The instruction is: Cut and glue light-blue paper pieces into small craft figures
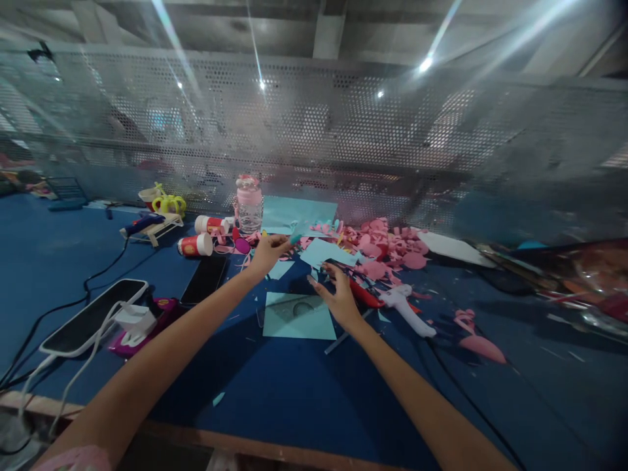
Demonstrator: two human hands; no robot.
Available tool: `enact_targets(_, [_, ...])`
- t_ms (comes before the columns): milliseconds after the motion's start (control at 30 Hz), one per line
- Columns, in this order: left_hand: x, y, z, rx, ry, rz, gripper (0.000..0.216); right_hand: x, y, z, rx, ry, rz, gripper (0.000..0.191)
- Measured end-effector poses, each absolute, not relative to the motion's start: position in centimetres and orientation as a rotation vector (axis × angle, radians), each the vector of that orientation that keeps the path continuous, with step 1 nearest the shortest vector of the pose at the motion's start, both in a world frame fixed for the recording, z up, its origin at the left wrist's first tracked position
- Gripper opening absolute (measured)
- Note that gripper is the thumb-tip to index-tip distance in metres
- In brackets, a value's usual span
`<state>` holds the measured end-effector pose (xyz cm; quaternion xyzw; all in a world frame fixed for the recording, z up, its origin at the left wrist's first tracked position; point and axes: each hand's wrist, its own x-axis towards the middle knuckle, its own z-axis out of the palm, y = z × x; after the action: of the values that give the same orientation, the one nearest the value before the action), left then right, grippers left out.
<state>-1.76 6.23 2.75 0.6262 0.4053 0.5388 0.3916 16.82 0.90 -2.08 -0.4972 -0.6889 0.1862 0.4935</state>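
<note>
My left hand [269, 252] is raised over the blue table and pinches a small teal paper piece [297, 231] between its fingertips. My right hand [336, 293] reaches down with fingers apart onto the red-handled scissors [362, 292], touching them beside a light-blue paper sheet [328, 252]. A larger teal paper sheet [297, 315] lies flat just under and between both hands. A pile of pink paper scraps [387, 245] spreads behind the right hand.
A clear bottle with pink cap [248, 203] stands at the back. Two glue tubes [195, 244], a black phone [205, 279], a glue gun [405, 306], a charging phone with white cable [93, 316] and a perforated metal screen [314, 137] surround the work spot.
</note>
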Motion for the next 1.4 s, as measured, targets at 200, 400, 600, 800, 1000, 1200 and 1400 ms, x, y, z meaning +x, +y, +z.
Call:
enact_targets(200, [1.8,2.6,0.7,2.005,1.160,0.900,0.024,15.8,1.0,-1.4,-0.998,-1.323,0.859,0.041])
enact_targets(400, [0.9,1.3,2.2,2.298,1.878,0.678,0.042,17.3,1.2,-0.7,-1.094,-1.115,0.745,0.034])
enact_targets(600, [-2.8,3.6,1.2,2.164,2.224,0.166,0.028,16.5,0.7,-0.8,-1.135,-1.198,1.085,0.042])
enact_targets(800, [-2.8,4.0,1.0,2.232,2.174,0.164,0.030,15.9,0.3,-1.5,-1.180,-1.767,0.533,0.050])
enact_targets(1000, [-2.4,2.8,4.6,2.342,2.074,0.209,0.028,17.3,-0.9,0.8,-1.239,-1.874,-0.065,0.035])
enact_targets(1200, [1.0,-0.5,5.7,2.618,1.877,0.487,0.038,16.6,-0.2,0.4,-1.042,-1.450,0.842,0.046])
enact_targets(1400, [3.4,-2.2,3.3,2.782,1.607,0.308,0.039,15.9,0.3,-0.4,-0.960,-1.188,1.295,0.039])
